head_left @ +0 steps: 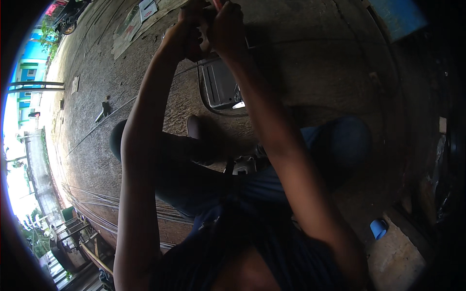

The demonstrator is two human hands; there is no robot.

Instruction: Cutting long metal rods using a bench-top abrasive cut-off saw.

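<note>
Both my arms stretch forward to the top edge, where my hands are raised close together. My left hand [183, 40] has its fingers curled closed around something dark that I cannot make out. My right hand [226, 30] is closed on a red bar-like thing [218, 4], whose upper end runs out of the picture. Shadow hides where the two grips meet. Below them, a black plastic case [221, 85] rests on the rough floor, with a dark cable curving round it and a small bright piece at its lower right corner.
A small dark tool [103, 112] lies on the floor to the left, near a thin line. Several wires [97, 200] run along the lower left. A blue cup [378, 229] is at the lower right; a paper packet [147, 9] lies at the top. My bent knees flank the middle.
</note>
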